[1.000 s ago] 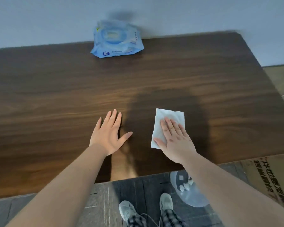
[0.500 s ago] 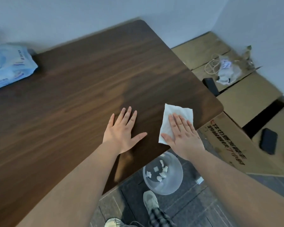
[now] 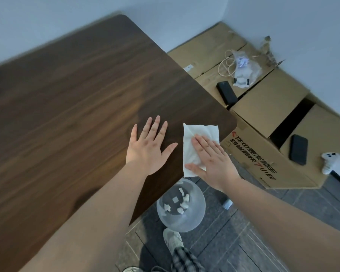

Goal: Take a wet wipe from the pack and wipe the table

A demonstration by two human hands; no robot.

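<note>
Right hand lies flat, fingers together, palm pressing the white rectangular wet wipe onto the dark brown wood-grain table, close to the near right rounded corner. Left hand rests just beside it, fingers spread, palm down on bare wood, holding nothing; prob. bracing. The wipe pack isn't in view.

Step in hand, as I judge it: wiping the corner zone w/ the wipe under the palm. To do it well: keep even pressure across fingers so the sheet doesn't bunch, run strokes along the grain, overlap passes, and stop short of the edge so the wipe doesn't slide off toward the clear round plastic bin on the floor below.

Materials: wipe is thin, soft, creased, one corner folded over, limp, so it'll drag and wrinkle. Table top looks smooth, matte, hard, w/ rounded corners. Brown corrugated cardboard boxes sit beside the table.
</note>
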